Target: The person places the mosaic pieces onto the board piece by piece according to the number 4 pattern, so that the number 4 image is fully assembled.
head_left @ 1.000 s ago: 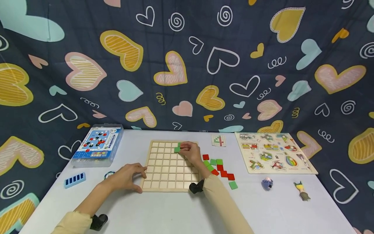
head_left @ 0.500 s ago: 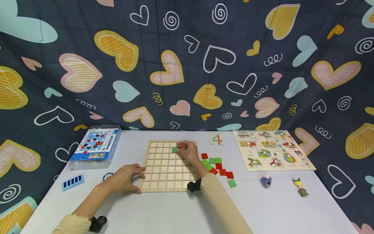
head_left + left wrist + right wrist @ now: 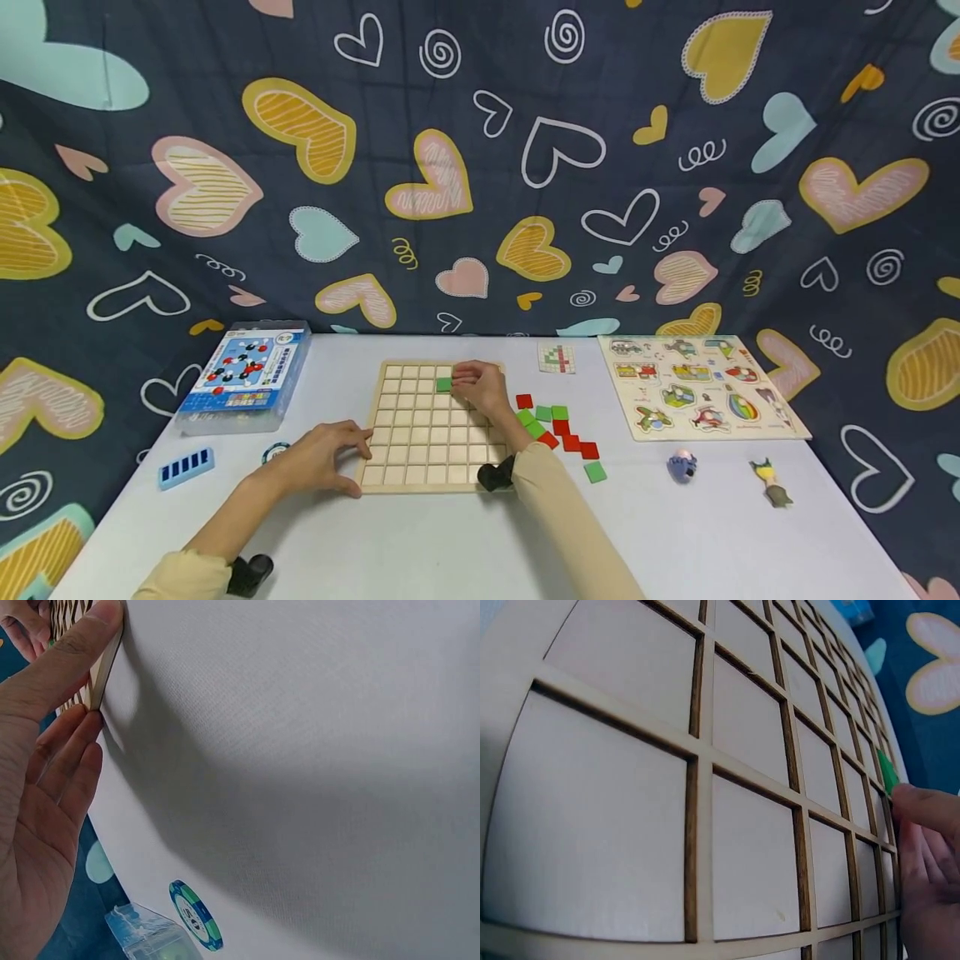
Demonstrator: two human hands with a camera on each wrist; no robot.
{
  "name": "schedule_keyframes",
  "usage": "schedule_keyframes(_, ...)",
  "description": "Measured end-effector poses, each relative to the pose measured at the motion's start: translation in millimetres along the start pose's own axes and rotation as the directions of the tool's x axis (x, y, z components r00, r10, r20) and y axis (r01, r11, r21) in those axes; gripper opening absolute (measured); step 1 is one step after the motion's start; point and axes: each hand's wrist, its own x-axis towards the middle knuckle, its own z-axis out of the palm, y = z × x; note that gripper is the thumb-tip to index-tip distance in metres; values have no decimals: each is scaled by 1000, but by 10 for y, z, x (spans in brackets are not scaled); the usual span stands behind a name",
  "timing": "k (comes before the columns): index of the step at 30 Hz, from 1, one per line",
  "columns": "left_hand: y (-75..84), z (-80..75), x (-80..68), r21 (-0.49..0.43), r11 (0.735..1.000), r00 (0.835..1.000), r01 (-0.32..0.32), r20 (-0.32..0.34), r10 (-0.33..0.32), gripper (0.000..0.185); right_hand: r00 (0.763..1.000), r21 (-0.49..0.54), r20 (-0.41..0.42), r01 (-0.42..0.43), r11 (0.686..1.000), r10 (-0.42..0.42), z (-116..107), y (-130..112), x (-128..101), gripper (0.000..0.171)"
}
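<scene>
A wooden grid board (image 3: 408, 442) lies in the middle of the white table (image 3: 465, 542). One green tile (image 3: 443, 384) sits in its second row from the far edge. My right hand (image 3: 459, 382) reaches over the board's far right part and pinches that tile's right side. In the right wrist view only a green tile (image 3: 886, 769) sliver shows beside a fingertip (image 3: 930, 810), over the board (image 3: 630, 825) cells. My left hand (image 3: 330, 454) rests at the board's near left corner. Its thumb (image 3: 82, 641) presses the board edge (image 3: 105, 671), with the fingers straight.
Loose red and green tiles (image 3: 561, 427) lie right of the board, a pattern card (image 3: 557, 357) behind them. A peg puzzle (image 3: 693, 387) and two small figures (image 3: 681, 467) (image 3: 771, 483) sit at right. At left are a plastic box (image 3: 243, 375), a blue piece (image 3: 186, 467) and a chip (image 3: 196, 915).
My right hand has shifted the green tile slightly left and lowered it onto the board's second row. The left hand has stayed at the corner.
</scene>
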Motion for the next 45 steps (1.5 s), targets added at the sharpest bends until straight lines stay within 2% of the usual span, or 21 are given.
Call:
schedule_keyframes(5, 15, 18, -17, -11, 1000, 1000, 5, -4, -5, 39, 1000, -10, -6, 7, 1000, -7, 15, 13, -2, 31)
schedule_keyframes(8, 22, 32, -39, -11, 1000, 1000, 7, -1, -7, 39, 1000, 15, 20, 13, 1000, -13, 18, 3, -33, 31)
schedule_keyframes(14, 25, 19, -28, -9, 1000, 1000, 0, -6, 0, 39, 997, 59, 72, 3, 998, -7, -26, -254, -149, 34)
schedule_keyframes(19, 24, 12, -1, -3, 1000, 1000, 21, 7, -21, 39, 998, 110, 68, -13, 994, 6, -153, -141, -93, 35)
schedule_keyframes(21, 17, 19, -3, 2, 1000, 1000, 23, 7, -23, 40, 997, 121, 73, -16, 993, 7, -255, -139, -135, 36)
schedule_keyframes(32, -8, 0, -9, -3, 1000, 1000, 0, -1, 0, 39, 991, -4, 51, -126, 992, 126, -1048, -227, -646, 38)
schedule_keyframes(39, -31, 1, -18, 3, 1000, 1000, -1, -4, 1, 39, 980, -15, 30, -199, 980, 199, -1327, -229, -1076, 37)
schedule_keyframes(45, -34, 26, -7, -15, 1000, 1000, 24, 16, -23, 40, 976, -11, -57, -210, 978, 209, -1553, -209, -1445, 37)
